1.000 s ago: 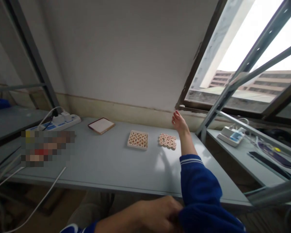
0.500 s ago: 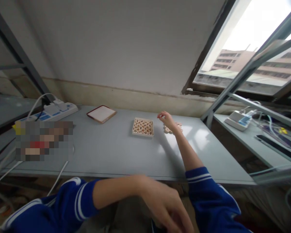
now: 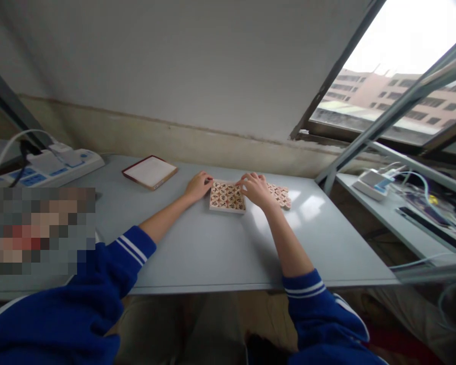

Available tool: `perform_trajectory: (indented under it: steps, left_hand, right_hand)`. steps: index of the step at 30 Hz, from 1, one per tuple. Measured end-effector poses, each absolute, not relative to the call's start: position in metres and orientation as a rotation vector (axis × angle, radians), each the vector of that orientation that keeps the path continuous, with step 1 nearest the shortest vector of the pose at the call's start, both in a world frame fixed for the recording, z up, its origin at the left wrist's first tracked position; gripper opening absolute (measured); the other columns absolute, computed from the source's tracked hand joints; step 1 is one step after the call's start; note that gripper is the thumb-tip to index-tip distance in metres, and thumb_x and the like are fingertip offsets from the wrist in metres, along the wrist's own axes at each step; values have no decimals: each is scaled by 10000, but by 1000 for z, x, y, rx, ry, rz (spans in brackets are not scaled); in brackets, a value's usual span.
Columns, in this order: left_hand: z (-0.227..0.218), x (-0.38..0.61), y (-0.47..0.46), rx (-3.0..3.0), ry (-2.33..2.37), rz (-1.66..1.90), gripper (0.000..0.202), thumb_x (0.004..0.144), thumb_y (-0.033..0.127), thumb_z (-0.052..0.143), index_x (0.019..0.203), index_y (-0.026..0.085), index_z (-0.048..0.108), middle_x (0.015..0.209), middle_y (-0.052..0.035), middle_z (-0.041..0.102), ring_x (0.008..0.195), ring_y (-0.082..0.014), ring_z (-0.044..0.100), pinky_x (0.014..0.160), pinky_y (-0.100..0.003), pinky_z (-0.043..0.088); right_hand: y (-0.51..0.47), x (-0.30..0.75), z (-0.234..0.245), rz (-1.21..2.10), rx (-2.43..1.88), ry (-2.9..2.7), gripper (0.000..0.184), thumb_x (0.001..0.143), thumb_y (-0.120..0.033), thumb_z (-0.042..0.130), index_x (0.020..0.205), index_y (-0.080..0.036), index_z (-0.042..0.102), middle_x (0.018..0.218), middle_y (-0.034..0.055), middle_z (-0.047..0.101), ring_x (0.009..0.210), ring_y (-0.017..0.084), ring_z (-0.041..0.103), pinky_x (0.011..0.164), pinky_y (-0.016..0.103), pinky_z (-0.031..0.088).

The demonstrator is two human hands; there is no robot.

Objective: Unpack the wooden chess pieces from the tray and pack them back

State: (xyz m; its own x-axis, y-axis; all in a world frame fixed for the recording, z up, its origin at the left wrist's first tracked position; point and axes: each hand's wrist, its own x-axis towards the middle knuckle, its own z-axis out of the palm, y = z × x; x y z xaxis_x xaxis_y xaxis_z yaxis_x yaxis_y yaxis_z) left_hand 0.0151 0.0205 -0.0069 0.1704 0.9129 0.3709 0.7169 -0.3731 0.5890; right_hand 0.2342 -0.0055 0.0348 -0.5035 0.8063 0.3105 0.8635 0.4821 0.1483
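flanking the tray (image 3: 228, 209), perhaps to steady it, the left hand (image 3: 198, 187) curls its fingers at one corner; the right hand (image 3: 255, 190) bends its own over the opposite edge, discs (image 3: 223, 197) between. whether either grips, i cannot tell.

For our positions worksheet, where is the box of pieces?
In the head view, the box is central on the table, between left hand and right hand.

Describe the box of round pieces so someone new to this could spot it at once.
Start at the gray desk by the wall. Toward its far side, the box lies between the left hand and the right hand. A pale rim encloses its rows of round pieces with dark markings, whereas the cluster of pieces to its right has no rim.
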Motion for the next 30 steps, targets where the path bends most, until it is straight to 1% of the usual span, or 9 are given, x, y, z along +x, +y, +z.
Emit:
perform_trajectory:
  steps: [2, 4, 7, 10, 15, 20, 23, 26, 30]
  left_hand:
    - [-10, 14, 18, 2200, 1530, 960, 234, 775, 294, 437, 869, 166, 609, 922, -43, 573, 827, -149, 529, 739, -253, 408]
    - [-9, 15, 17, 2191, 1543, 951, 244, 767, 304, 443, 875, 171, 617, 923, -39, 581, 825, -149, 535, 730, -248, 409]
    - [-5, 12, 17, 2192, 1560, 905, 259, 739, 314, 474, 887, 180, 639, 910, -37, 602, 799, -149, 544, 709, -239, 407]
    - [-2, 3, 18, 2228, 1506, 855, 266, 692, 321, 522, 875, 187, 661, 834, -27, 630, 735, -141, 544, 673, -231, 396]
    - [-1, -7, 19, 2173, 1384, 865, 312, 677, 317, 520, 909, 166, 665, 698, -20, 642, 611, -116, 522, 575, -212, 362]
    - [-2, -5, 20, 2126, 1375, 869, 318, 682, 320, 503, 891, 148, 669, 651, -21, 634, 581, -110, 509, 549, -202, 343]
    - [-4, -5, 21, 2128, 1389, 851, 348, 683, 341, 498, 922, 149, 663, 646, -21, 634, 580, -116, 515, 542, -205, 339]
    - [-3, -6, 21, 2129, 1417, 825, 372, 691, 353, 490, 960, 152, 651, 664, -27, 643, 589, -124, 530, 545, -209, 339]
    - [-2, -7, 21, 2161, 1428, 792, 356, 702, 350, 479, 956, 172, 654, 658, -22, 644, 580, -124, 529, 540, -213, 327]
  right_hand:
    - [-11, 231, 33, -533, -1420, -2534, 196, 797, -199, 490, 942, -239, 615, 1024, 66, 539, 947, 227, 410, 799, 368, 254]
    - [-15, 231, 33, -594, -1398, -2553, 209, 805, -198, 474, 973, -227, 595, 1053, 75, 528, 964, 230, 400, 813, 370, 248]
    - [-17, 230, 36, -636, -1382, -2599, 236, 814, -207, 463, 1026, -245, 561, 1089, 69, 514, 979, 229, 397, 819, 369, 253]
    - [-16, 225, 39, -658, -1344, -2664, 284, 806, -165, 463, 1064, -259, 536, 1095, 70, 512, 987, 227, 401, 823, 366, 262]
    - [-12, 214, 40, -617, -1278, -2673, 283, 801, -103, 440, 1022, -236, 556, 1073, 82, 520, 1005, 236, 397, 854, 380, 258]
    - [-10, 212, 44, -686, -1256, -2694, 213, 809, -108, 427, 953, -181, 567, 1043, 98, 522, 981, 232, 404, 848, 375, 278]
    - [-8, 215, 44, -744, -1241, -2693, 184, 822, -131, 421, 937, -156, 563, 988, 109, 536, 962, 232, 407, 849, 371, 281]
    - [-6, 220, 40, -690, -1257, -2654, 157, 823, -197, 455, 929, -153, 562, 967, 105, 544, 956, 232, 411, 852, 371, 280]
    - [-4, 226, 34, -530, -1290, -2588, 170, 815, -179, 474, 960, -200, 560, 1003, 64, 549, 959, 207, 423, 830, 351, 290]
